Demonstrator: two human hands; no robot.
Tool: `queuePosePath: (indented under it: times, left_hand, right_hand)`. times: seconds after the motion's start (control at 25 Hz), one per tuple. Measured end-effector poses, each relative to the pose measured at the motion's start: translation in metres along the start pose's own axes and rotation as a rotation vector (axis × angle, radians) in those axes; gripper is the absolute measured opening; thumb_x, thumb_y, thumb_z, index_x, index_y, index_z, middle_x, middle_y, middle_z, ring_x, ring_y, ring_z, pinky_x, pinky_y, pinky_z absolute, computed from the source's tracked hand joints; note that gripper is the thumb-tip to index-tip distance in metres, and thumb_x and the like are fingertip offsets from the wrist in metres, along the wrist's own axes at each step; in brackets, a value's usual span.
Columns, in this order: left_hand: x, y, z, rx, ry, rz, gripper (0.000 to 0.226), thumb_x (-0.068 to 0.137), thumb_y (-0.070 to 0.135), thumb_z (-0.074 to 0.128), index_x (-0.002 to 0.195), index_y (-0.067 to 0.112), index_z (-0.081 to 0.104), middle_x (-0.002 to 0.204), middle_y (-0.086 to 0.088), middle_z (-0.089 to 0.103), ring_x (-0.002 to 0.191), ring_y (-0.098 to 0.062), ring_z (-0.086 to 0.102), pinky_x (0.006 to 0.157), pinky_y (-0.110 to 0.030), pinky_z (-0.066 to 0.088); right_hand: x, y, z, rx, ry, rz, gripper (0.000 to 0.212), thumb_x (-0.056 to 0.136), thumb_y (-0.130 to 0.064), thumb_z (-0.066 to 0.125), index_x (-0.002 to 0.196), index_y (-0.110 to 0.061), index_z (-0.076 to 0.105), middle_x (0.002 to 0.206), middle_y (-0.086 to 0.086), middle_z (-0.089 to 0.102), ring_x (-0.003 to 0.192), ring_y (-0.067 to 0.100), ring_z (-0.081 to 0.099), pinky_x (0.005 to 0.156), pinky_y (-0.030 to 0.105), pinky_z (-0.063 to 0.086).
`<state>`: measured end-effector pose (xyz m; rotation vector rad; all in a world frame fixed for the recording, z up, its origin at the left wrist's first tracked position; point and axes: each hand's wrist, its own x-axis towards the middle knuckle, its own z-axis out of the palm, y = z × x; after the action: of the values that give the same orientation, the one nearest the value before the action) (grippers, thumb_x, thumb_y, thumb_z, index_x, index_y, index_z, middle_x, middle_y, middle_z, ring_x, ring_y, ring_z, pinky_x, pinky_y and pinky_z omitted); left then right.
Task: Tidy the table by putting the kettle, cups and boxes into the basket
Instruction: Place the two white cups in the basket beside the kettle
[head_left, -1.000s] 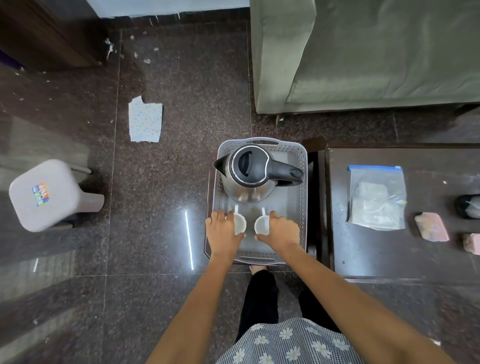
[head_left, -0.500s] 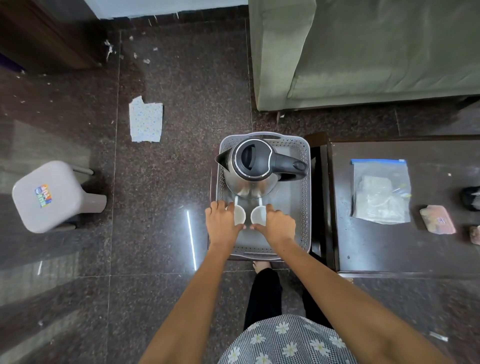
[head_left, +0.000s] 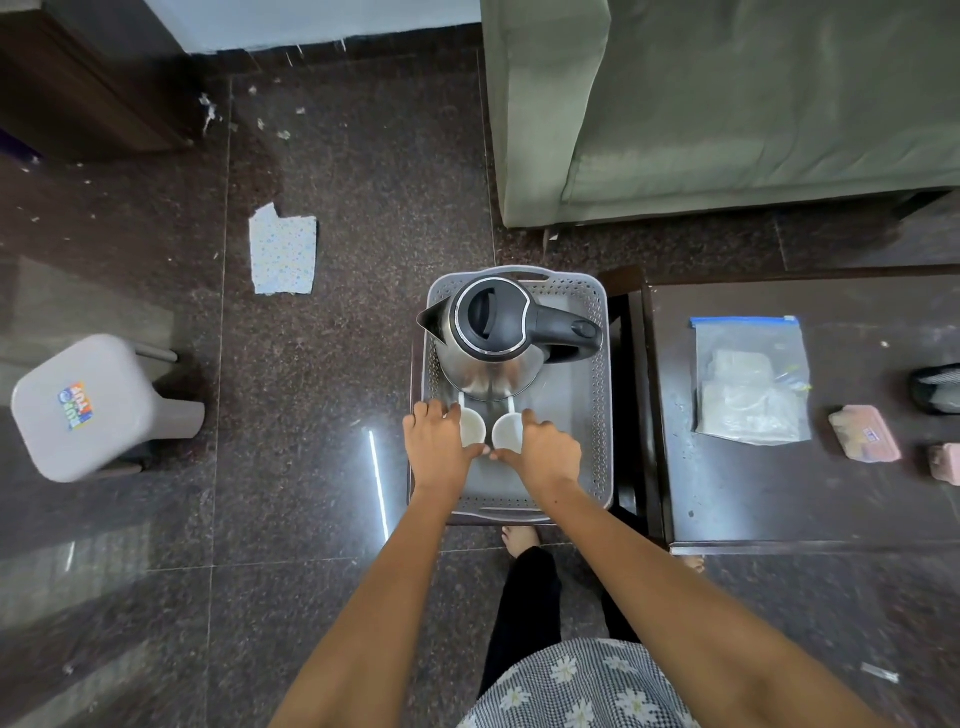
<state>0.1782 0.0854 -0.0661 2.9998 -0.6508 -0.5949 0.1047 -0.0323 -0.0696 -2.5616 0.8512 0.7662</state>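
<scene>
A grey perforated basket stands on a small dark side table. A steel kettle with a black lid and handle sits in its far half. Just in front of the kettle are two white cups side by side. My left hand grips the left cup and my right hand grips the right cup, both inside the basket. On the dark table to the right lie two pink boxes.
A clear zip bag lies on the dark table, with a black object at its right edge. A green sofa stands behind. On the floor are a grey stool at left and a scrap of paper.
Both hands have stayed on the two cups, which sit a little closer to the kettle than a second ago. The camera view has shifted slightly.
</scene>
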Motion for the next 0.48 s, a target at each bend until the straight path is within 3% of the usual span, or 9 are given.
queuePosePath:
  times: [0.16,0.48]
  left_hand:
    - [-0.004,-0.007,0.006,-0.031,0.026,0.035,0.063,0.062,0.05,0.078,0.111,0.014,0.063,0.11,-0.005,0.061,0.1,-0.025,0.049,0.08,-0.033,0.031]
    - [0.0,-0.013,0.012,-0.065,0.066,0.061,0.064,0.053,0.048,0.084,0.102,0.01,0.066,0.102,-0.006,0.065,0.093,-0.027,0.055,0.074,-0.035,0.034]
  right_hand:
    - [0.0,0.002,0.001,0.008,0.009,-0.001,0.076,0.075,-0.063,0.063,0.127,-0.012,0.042,0.106,0.012,0.065,0.093,0.032,0.067,0.07,0.036,0.051]
    - [-0.001,0.001,0.005,0.013,0.019,0.012,0.075,0.079,-0.063,0.058,0.13,-0.012,0.038,0.111,0.012,0.063,0.096,0.032,0.066,0.071,0.037,0.051]
